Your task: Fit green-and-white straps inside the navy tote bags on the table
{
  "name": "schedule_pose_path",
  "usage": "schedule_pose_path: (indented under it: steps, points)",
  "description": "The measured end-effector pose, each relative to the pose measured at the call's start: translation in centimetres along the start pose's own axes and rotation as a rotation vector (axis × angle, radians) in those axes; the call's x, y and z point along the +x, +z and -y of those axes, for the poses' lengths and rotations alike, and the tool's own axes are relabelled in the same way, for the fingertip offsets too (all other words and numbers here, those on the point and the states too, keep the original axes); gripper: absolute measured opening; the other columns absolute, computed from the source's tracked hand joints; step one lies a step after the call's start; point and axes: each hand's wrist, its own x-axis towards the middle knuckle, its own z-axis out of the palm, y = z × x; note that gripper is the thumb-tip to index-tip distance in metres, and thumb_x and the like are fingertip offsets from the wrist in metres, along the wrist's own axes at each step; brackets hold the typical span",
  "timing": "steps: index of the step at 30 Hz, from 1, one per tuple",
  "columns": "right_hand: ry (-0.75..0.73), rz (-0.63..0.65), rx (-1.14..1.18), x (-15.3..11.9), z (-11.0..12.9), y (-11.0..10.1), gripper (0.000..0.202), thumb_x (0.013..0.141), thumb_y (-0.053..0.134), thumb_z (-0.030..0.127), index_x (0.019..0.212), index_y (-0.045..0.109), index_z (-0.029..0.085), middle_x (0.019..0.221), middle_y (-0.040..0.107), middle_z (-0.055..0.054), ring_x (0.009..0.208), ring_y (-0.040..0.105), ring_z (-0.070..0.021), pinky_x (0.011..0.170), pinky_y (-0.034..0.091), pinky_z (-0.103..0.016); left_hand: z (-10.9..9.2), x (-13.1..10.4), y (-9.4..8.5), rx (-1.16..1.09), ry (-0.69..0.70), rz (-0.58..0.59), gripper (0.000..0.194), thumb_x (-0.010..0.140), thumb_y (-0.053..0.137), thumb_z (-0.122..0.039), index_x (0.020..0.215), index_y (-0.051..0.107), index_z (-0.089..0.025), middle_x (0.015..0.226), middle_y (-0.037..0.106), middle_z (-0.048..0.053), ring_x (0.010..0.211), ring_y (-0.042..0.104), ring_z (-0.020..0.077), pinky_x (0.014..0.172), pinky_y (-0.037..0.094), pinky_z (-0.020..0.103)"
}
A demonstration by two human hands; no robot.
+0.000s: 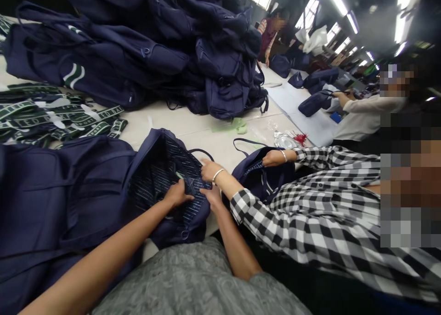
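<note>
A navy backpack (pixel 148 161) lies before me with its mouth spread wide, showing a dark lining (pixel 196 204) printed with rows of white text. My left hand (pixel 176 193) reaches inside, its fingers curled closed beside a small pale tag (pixel 179 175); what they grip is hidden. At the right edge of the opening, my right hand (pixel 212 199) is closed on the rim, thumb on the lining side. Just above it, a co-worker's hand (pixel 211 171) with a bracelet is at the same rim.
Navy bags are piled high (pixel 220 71) at the back. Green-and-white lettered straps (pixel 55 117) lie in bundles at left. The co-worker in a checked shirt (pixel 310 204) sits close on my right, other hand on a second navy bag (pixel 255 168). More people stand farther along the table.
</note>
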Motion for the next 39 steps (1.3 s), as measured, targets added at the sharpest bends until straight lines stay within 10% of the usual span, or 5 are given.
schedule_pose_path:
  steps: [5, 12, 22, 39]
  points:
    - [0.314, 0.003, 0.328, -0.3, -0.2, -0.4, 0.027, 0.055, 0.07, 0.021, 0.081, 0.067, 0.013, 0.072, 0.069, -0.003, 0.064, 0.064, -0.018, 0.061, 0.052, -0.03, 0.1, 1.0, 1.2, -0.145, -0.071, 0.036, 0.044, 0.055, 0.074, -0.039, 0.087, 0.054, -0.018, 0.087, 0.069, 0.01, 0.086, 0.065, 0.0263, 0.07, 0.046, 0.03]
    - [0.191, 0.052, 0.233, -1.5, 2.0, -0.7, 0.023, 0.057, 0.071, 0.024, 0.077, 0.068, 0.014, 0.072, 0.07, -0.003, 0.063, 0.062, -0.0158, 0.06, 0.049, -0.026, 2.5, 0.5, 0.9, -0.581, 0.035, 0.079, 0.034, 0.061, 0.062, -0.052, 0.063, 0.059, -0.018, 0.057, 0.059, -0.001, 0.06, 0.056, 0.0169, 0.058, 0.041, 0.027]
    - [-0.036, 0.009, -0.162, -3.1, 5.5, -0.4, 0.011, 0.067, 0.063, 0.026, 0.07, 0.067, 0.016, 0.064, 0.066, -0.001, 0.06, 0.059, -0.0168, 0.058, 0.046, -0.026, 1.2, -3.6, -4.1, 0.143, 0.401, -0.16, 0.022, 0.089, 0.037, -0.029, 0.082, 0.058, -0.023, 0.083, 0.063, 0.006, 0.074, 0.059, 0.0207, 0.074, 0.041, 0.032]
    - [-0.235, 0.195, -0.246, -5.7, 9.6, 1.5, 0.018, 0.075, 0.057, 0.022, 0.083, 0.071, 0.014, 0.077, 0.071, -0.004, 0.072, 0.064, -0.0195, 0.07, 0.049, -0.028, 2.8, 1.3, -12.9, 0.408, 0.009, -0.378, 0.032, 0.085, 0.032, -0.01, 0.099, 0.06, -0.009, 0.093, 0.067, 0.018, 0.086, 0.066, 0.0306, 0.074, 0.046, 0.038]
